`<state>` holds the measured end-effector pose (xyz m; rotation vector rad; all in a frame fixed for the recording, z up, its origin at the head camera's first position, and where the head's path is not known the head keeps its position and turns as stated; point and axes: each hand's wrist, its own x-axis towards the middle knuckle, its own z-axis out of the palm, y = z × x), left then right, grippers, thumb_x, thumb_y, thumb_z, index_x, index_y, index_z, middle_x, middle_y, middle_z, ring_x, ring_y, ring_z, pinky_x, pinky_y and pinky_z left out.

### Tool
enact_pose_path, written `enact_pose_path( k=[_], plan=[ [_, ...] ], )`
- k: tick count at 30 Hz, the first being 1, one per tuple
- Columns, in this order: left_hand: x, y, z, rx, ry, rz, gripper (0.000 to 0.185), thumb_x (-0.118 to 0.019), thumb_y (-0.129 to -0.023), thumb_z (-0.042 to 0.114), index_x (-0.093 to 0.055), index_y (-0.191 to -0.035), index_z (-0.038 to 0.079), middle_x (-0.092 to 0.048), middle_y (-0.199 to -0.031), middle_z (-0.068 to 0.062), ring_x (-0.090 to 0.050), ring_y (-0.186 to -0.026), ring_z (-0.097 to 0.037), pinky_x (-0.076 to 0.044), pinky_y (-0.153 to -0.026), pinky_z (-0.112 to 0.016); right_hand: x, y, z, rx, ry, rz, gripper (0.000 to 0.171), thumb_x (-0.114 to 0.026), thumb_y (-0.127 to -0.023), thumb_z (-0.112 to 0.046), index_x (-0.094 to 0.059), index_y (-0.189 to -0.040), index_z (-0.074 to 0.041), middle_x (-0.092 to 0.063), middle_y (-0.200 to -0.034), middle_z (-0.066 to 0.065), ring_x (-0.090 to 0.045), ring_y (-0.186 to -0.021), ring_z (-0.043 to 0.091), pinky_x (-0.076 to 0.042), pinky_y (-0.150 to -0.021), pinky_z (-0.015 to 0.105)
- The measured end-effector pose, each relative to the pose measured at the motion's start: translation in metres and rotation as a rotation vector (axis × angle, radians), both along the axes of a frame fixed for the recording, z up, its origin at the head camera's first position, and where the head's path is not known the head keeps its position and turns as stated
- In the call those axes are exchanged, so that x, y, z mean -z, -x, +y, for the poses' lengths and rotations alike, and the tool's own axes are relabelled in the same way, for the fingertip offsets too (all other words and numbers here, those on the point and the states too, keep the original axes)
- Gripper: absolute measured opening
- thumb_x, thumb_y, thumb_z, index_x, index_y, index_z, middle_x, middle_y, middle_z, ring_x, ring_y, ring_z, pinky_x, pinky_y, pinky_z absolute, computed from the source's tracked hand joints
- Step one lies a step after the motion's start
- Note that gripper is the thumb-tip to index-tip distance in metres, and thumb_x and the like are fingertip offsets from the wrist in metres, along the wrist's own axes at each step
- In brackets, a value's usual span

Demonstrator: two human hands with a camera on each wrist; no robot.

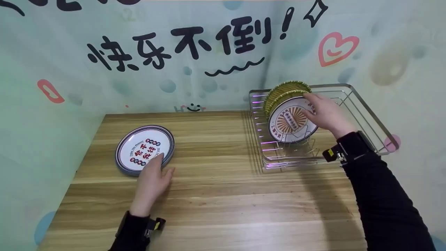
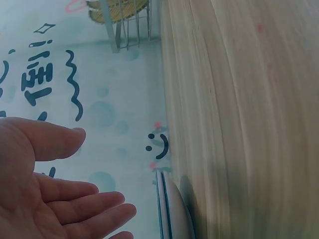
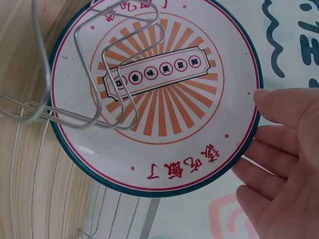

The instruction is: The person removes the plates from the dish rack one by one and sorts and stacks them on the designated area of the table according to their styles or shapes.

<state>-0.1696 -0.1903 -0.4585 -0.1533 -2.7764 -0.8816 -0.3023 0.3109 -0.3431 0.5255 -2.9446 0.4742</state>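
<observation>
A white plate [image 1: 291, 120] with an orange sunburst print and a dark rim stands tilted in the metal wire rack [image 1: 371, 113]. My right hand [image 1: 329, 113] pinches its upper right edge, thumb on the printed face and fingers behind. In the right wrist view, bent wires [image 3: 99, 74] cross in front of the plate. On the left, a small stack of plates [image 1: 130, 146] with dark rims lies on the table, red characters on the top one. My left hand [image 1: 151, 183] is open at the stack's near right edge, its fingers fairly straight and holding nothing.
Two green woven baskets [image 1: 287, 88] stand in the rack just behind the sunburst plate. The wooden table [image 1: 216, 195] meets a printed backdrop [image 1: 223, 87] at its back and left sides. The rack's long side rail runs toward the right.
</observation>
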Motion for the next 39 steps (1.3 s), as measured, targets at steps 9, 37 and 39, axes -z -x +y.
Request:
enact_pose_path(
  k=[9,37,39],
  plan=[
    [0.002,0.006,0.018,0.032,-0.021,0.016,0.061,-0.069,-0.091,0.017,-0.044,-0.137,-0.015,-0.05,-0.134,-0.036,-0.049,-0.123,-0.05,-0.036,-0.108,-0.057,-0.001,-0.001,-0.003,0.015,0.017,0.079,0.043,-0.06,-0.095,-0.002,-0.05,-0.136,0.009,-0.05,-0.133,0.031,-0.05,-0.118,0.048,-0.04,-0.101,0.06],
    [0.003,0.015,0.07,0.127,-0.026,0.054,0.058,-0.071,-0.091,0.022,-0.05,-0.134,-0.012,-0.057,-0.129,-0.03,-0.054,-0.119,-0.045,-0.04,-0.105,-0.056,0.005,-0.002,-0.006,0.037,0.054,0.202,0.019,-0.053,-0.097,0.004,-0.064,-0.112,0.009,-0.064,-0.104,0.03,-0.06,-0.096,0.047,-0.047,-0.086,0.058],
    [0.002,0.015,0.072,0.136,-0.022,0.053,0.058,-0.07,-0.091,0.022,-0.05,-0.135,-0.011,-0.057,-0.129,-0.03,-0.054,-0.119,-0.045,-0.04,-0.105,-0.056,0.006,-0.001,-0.005,0.044,0.059,0.217,0.016,-0.053,-0.097,0.003,-0.065,-0.107,0.008,-0.065,-0.1,0.029,-0.061,-0.092,0.046,-0.048,-0.083,0.058]
  ],
)
